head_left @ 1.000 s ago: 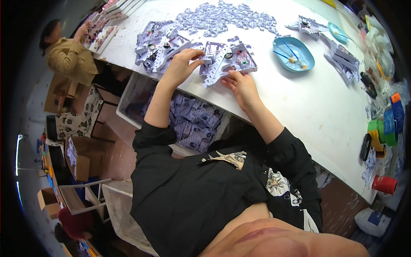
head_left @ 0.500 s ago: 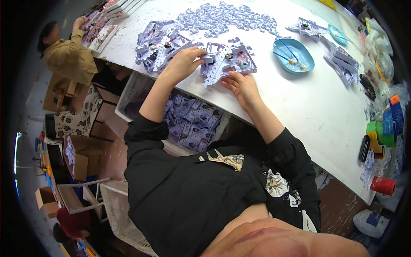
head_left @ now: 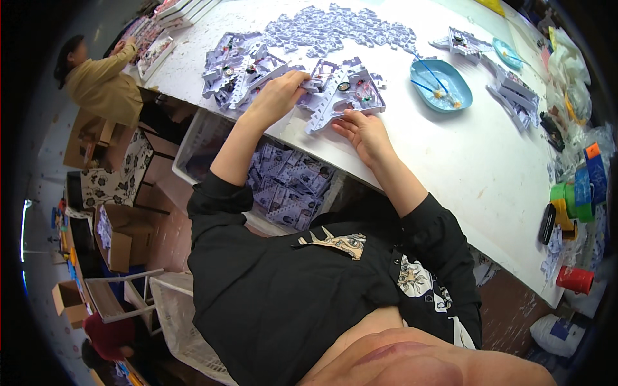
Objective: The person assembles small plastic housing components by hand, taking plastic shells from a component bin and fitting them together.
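A lavender plastic housing (head_left: 333,106) with stair-like edges, thin wires and a small round black part lies on the white table in front of me. My left hand (head_left: 277,101) is closed at its left side, thumb and fingertips pinching the plastic there; the exact grip point is partly hidden. Along the near edge, my right hand (head_left: 367,134) steadies the housing, thumb on top and fingers at the rim. Just left of my left hand sits a pile of similar housings (head_left: 235,74) with wires. Many small lavender pieces (head_left: 338,29) are spread beyond.
A blue bowl (head_left: 441,85) with brushes stands to the right, near more lavender parts (head_left: 512,87). Tape rolls (head_left: 582,186) and a red cup (head_left: 575,279) line the right edge. Below the table is a crate of housings (head_left: 293,183). Another person (head_left: 103,83) works at far left.
The small block-like piece at my left fingertips has dropped lower against the housing. The housing has tilted slightly, while my right hand has barely moved. The other person's arms have shifted.
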`<action>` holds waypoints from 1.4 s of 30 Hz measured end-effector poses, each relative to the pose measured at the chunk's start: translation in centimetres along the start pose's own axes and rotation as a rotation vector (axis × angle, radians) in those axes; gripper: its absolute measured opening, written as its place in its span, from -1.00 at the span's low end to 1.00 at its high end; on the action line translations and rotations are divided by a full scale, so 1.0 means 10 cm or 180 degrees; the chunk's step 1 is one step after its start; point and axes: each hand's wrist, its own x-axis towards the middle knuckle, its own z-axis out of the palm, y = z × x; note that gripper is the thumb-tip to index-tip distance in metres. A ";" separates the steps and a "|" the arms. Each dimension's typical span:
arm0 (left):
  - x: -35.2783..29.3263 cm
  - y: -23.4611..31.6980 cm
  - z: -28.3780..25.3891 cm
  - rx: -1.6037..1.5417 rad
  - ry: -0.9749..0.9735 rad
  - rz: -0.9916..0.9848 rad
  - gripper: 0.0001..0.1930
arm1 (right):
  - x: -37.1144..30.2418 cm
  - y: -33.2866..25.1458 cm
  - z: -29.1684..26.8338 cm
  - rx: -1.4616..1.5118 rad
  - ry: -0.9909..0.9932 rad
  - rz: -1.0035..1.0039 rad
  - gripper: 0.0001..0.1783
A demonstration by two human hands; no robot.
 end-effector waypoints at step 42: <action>0.24 -0.09 0.02 -0.0050 -0.0498 0.0209 -0.70 | 0.03 0.01 -0.02 -0.0129 -0.0051 0.0006 -0.76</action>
